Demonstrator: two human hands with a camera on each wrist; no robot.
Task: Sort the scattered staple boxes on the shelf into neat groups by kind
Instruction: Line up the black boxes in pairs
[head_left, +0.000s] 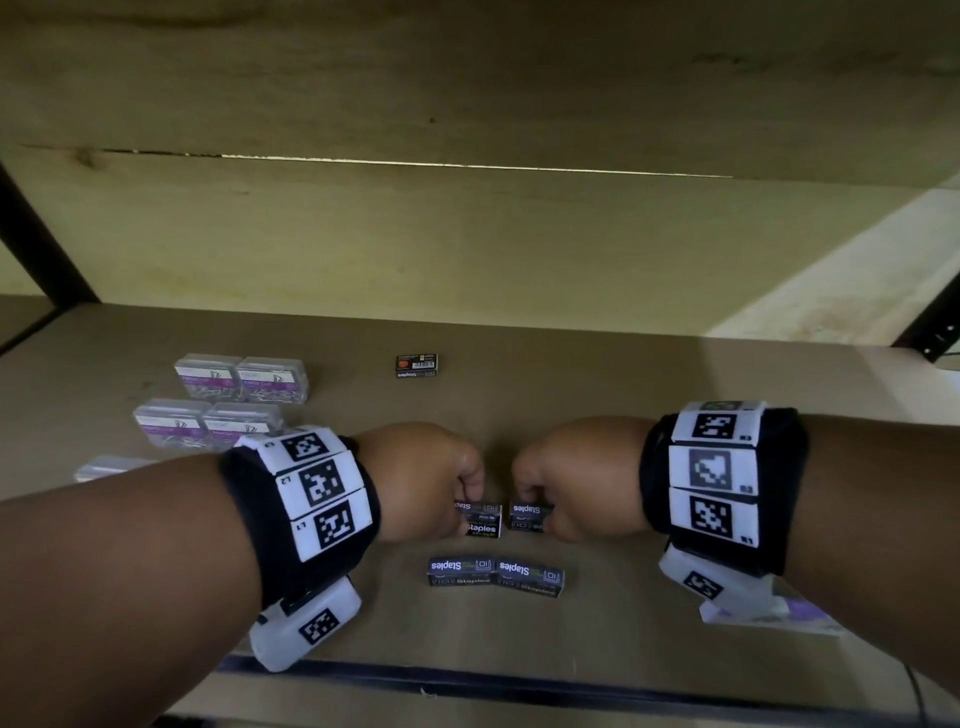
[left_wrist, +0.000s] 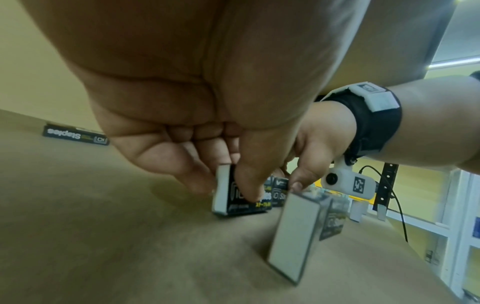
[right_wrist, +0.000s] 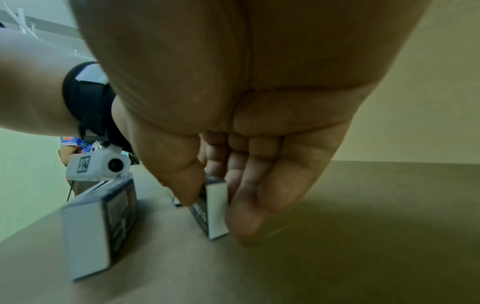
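Pinching one small black staple box in each hand, we have both standing on edge on the shelf (head_left: 675, 519). Our left hand (head_left: 421, 480) has thumb and fingers (left_wrist: 249, 185) curled round its box (head_left: 483, 519), thumb on the printed face, the others behind. Our right hand (head_left: 566, 480) grips the second box (head_left: 527, 514) the same way, thumb (right_wrist: 182, 181) on the label side and fingers (right_wrist: 249, 205) on the back. The two boxes sit just apart, between our fingertips.

We judge these to be stiff cardboard, dense for their size and smooth-sided, so a firm pinch across the broad faces suits them; the end flaps could pop if squeezed.

Nearer us than our fingers, two matching boxes (head_left: 496, 574) lie flat, end to end and touching. Beyond our fingers one more black box (head_left: 416, 365) lies alone. Left of our left fingers stand clear paper-clip cases (head_left: 241, 379).
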